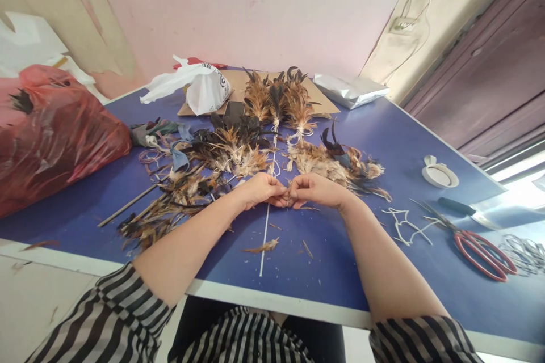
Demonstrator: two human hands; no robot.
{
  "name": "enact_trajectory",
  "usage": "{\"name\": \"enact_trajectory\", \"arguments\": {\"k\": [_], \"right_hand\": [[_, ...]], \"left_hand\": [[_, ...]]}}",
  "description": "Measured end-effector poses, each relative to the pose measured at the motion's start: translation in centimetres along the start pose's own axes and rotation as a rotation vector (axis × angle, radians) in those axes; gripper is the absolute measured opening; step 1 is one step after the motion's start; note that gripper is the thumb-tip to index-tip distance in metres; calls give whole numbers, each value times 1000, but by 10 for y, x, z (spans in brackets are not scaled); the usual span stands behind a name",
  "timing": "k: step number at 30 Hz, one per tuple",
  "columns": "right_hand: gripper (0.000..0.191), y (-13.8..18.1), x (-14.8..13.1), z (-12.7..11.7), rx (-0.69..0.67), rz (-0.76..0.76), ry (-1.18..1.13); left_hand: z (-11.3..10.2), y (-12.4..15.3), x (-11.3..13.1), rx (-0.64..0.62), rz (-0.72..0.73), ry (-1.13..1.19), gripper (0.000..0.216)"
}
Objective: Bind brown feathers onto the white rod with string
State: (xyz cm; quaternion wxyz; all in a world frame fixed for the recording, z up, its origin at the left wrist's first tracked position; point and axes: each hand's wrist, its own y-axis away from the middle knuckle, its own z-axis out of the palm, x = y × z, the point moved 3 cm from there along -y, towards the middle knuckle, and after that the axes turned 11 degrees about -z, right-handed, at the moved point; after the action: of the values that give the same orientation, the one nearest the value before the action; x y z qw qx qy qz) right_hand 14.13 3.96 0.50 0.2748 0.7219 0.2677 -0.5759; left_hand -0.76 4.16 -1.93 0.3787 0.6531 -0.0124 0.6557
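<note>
Over the middle of the blue table, my left hand (261,190) and my right hand (315,189) meet fingertip to fingertip. Both are closed in a pinch; whatever lies between the fingers is too small and hidden to name. Just beyond the right hand is a pile of tan feathers (317,163). Dark and brown feathers (238,150) lie past the left hand, and more loose feathers (183,190) spread under and beside the left forearm. Farther back, several feather bundles (300,105) tied with white string rest on cardboard (326,103). A single brown feather (266,246) lies nearer me.
Red-handled scissors (481,249), a knife (462,207), white string (406,229) and a roll of tape (440,174) lie at right. A red plastic bag (59,142) fills the left side. A white bag (208,88) and a silver packet (351,91) stand at the back.
</note>
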Motion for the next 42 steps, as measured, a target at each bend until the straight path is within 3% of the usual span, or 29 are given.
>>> {"name": "enact_trajectory", "arguments": {"k": [9,17,27,34,42], "right_hand": [[25,-2,1,3,97,43,2],[24,-7,14,-6,189,32,-223],[24,-7,9,-2,133,36,-21],[18,-6,14,-5,156,18,-70],[21,-6,13,-4,52,-59,-156]], "left_hand": [[1,-3,-2,34,132,-154,22],[-9,-6,0,21,135,-98,26],[-9,-4,2,-26,109,-78,31],[-11,-6,2,-75,118,-53,31],[-13,-4,2,-94,48,14,32]]}}
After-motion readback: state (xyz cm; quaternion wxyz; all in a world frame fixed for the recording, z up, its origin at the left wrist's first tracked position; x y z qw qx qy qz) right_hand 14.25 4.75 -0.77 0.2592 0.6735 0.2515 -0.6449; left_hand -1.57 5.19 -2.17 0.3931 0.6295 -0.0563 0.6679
